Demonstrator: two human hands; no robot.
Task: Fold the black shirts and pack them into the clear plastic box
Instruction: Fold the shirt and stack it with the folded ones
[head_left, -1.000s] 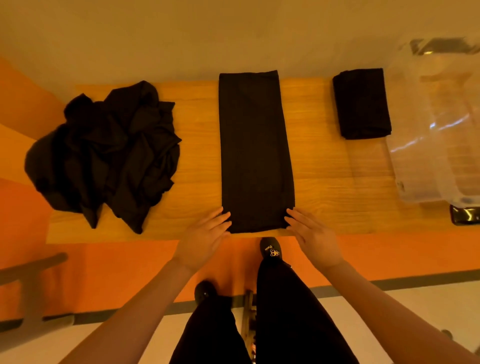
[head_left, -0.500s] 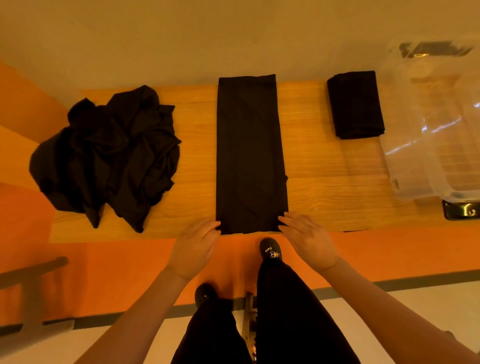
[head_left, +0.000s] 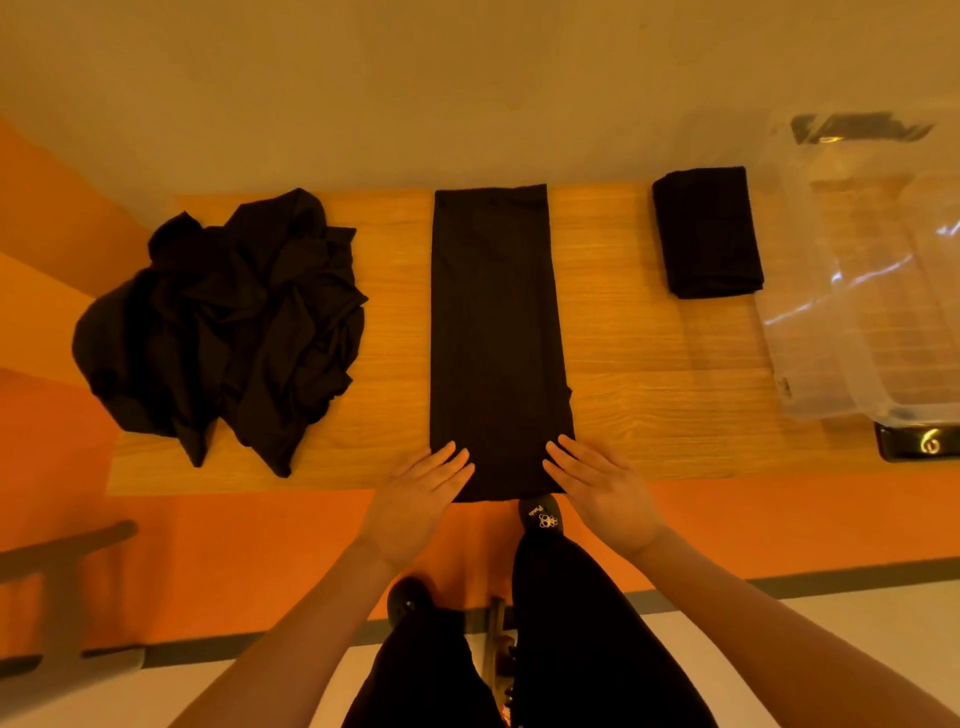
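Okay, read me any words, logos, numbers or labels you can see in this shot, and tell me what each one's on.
"Panda", as best it reads, small and curved, above a flower-like emblem: on the toe of the black shoe.
A pale swirl mark, no letters legible: on the dark object under the near corner of the clear plastic box.
A small sticker on that box's near corner: too small to read.

Two bare forearms, no sleeves, watch or rings visible on left hand (head_left: 415, 499) or right hand (head_left: 605, 493). Black trousers (head_left: 587, 639) on both legs, plain fabric, no visible seams or pockets. Black shoes: right shoe (head_left: 540, 514), at 12 o'clock from the right knee, marked with small white lettering and a white looped emblem on the toe; left shoe (head_left: 408, 597) rounded, glossy, unmarked.
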